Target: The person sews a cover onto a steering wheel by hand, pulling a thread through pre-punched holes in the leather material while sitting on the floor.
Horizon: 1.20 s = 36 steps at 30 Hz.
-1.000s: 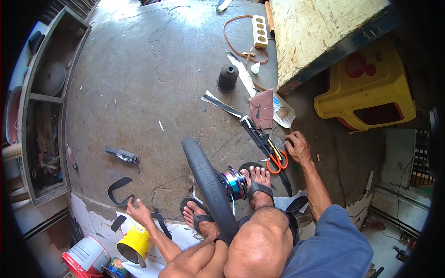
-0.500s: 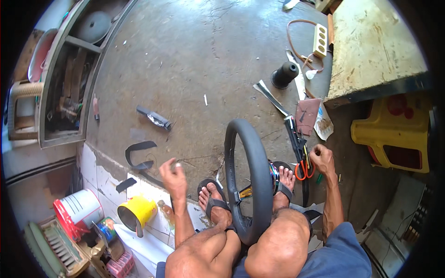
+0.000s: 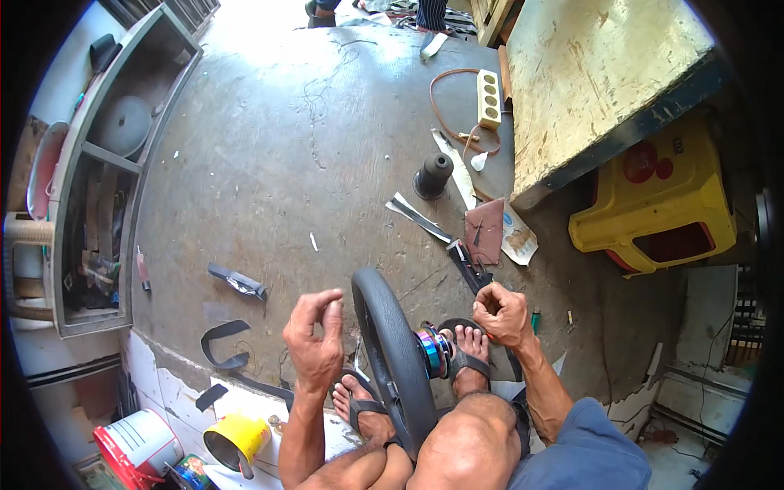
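Note:
A black steering wheel stands on edge between my legs, its iridescent metal hub facing right. Just left of its rim is my raised left hand, fingers curled and thumb close to the index finger. What it pinches, if anything, is too fine to see. On the wheel's other side, my right hand is closed in a pinch above my sandalled foot; its contents cannot be made out. It covers most of the orange-handled scissors. Black strips lie just beyond that hand.
Further off stand a black thread cone and a power strip. A brown sheet lies near the right-hand table, with a yellow stool beneath. At left are a cabinet, a yellow can and a bucket.
The view has shifted, showing more of the far floor and people's legs there. My left hand has come right, closer to the wheel. My right hand now covers most of the scissors.

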Motion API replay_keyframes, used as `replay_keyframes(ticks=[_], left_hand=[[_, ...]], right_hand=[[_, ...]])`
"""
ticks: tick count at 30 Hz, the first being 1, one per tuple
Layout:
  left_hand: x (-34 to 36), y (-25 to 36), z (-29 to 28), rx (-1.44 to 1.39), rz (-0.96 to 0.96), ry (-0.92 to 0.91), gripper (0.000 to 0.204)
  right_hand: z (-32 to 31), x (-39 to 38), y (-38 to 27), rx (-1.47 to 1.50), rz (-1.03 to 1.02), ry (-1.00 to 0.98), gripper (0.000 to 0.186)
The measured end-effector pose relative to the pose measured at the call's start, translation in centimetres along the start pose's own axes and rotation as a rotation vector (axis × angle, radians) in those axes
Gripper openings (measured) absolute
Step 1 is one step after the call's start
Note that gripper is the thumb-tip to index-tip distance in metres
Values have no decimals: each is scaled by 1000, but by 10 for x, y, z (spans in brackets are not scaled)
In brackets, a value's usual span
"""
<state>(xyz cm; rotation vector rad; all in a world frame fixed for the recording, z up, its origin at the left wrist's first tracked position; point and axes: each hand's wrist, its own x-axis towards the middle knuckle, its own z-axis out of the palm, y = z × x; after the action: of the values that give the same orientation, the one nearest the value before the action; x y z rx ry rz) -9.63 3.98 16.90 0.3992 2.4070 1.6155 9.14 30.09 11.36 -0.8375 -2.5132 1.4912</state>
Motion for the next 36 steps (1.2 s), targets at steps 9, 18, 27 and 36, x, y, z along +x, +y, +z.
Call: replay_keyframes(ticks=[9,18,27,36], left_hand=[[59,91,55,308,639,-585,25],[65,90,65,197,438,-636,15],[67,77,59,-119,-30,-534,21],[68,77,54,-247,0,-632,26]], right_hand=[[-7,18,-75,-109,-457,100,11],[-2,23,-86,54,-342,41,20],[-3,23,-91,209,-361,-91,18],[-5,25,-94,343,-254,-131,21]])
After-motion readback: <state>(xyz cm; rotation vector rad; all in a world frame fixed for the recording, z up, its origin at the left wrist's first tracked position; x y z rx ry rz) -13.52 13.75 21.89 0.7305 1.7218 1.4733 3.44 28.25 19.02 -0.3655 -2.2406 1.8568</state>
